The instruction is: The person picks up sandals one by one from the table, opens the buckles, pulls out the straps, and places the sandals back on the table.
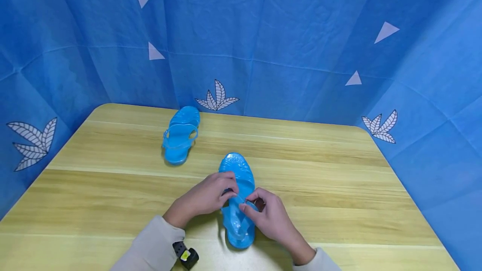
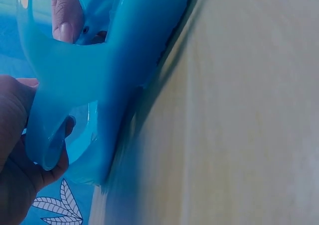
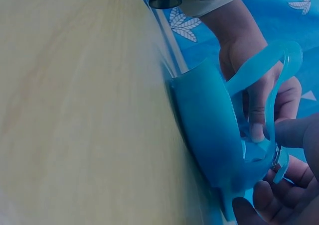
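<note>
A glossy blue jelly sandal [image 1: 237, 166] lies on the table, toe away from me, between both hands. From its left, my left hand [image 1: 208, 195] pinches the ankle strap between thumb and fingers. In the left wrist view the strap [image 2: 47, 145] bends into a loop at those fingers. My right hand [image 1: 273, 216] holds the strap's other side by a small metal buckle [image 3: 277, 157]. In the right wrist view its thumb and fingers close around that buckle end. Whether the strap's tip passes through the buckle, I cannot tell.
A second blue sandal [image 1: 180, 139] lies farther back on the left of the wooden table [image 1: 320, 170]. Blue cloth [image 1: 263, 20] with leaf and triangle prints hangs behind and at both sides. A black device [image 1: 186, 256] is strapped at the left sleeve.
</note>
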Motion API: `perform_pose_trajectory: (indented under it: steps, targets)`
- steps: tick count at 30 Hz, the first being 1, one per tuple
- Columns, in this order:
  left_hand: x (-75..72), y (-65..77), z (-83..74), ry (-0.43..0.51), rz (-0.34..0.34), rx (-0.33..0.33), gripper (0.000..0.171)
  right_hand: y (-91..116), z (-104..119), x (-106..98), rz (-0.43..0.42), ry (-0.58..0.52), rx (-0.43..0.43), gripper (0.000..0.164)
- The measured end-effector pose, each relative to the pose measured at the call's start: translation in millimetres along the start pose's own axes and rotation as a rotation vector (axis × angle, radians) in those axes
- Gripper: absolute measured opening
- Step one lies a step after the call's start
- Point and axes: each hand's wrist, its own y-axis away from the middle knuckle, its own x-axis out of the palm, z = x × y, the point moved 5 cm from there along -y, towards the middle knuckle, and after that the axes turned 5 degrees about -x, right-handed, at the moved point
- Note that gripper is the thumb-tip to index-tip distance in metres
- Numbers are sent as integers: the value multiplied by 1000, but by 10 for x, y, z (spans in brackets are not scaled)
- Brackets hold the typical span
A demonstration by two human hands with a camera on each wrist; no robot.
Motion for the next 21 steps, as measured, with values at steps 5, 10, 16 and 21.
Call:
perform_pose_trajectory:
  steps: [5, 10, 16, 21]
  targets:
    - [-4, 3, 3, 8, -4, 3, 9, 6, 5, 1, -1, 5, 0, 12]
    - [15, -1, 12, 7, -1, -4, 8, 12, -3, -1, 4, -5, -2, 12]
    - [70, -15, -15, -34, 19, 4, 8, 10, -55, -5, 16, -36, 37, 15]
    - [71, -9, -47, -68, 24, -12, 8, -2, -93, -5, 32, -49, 75, 21]
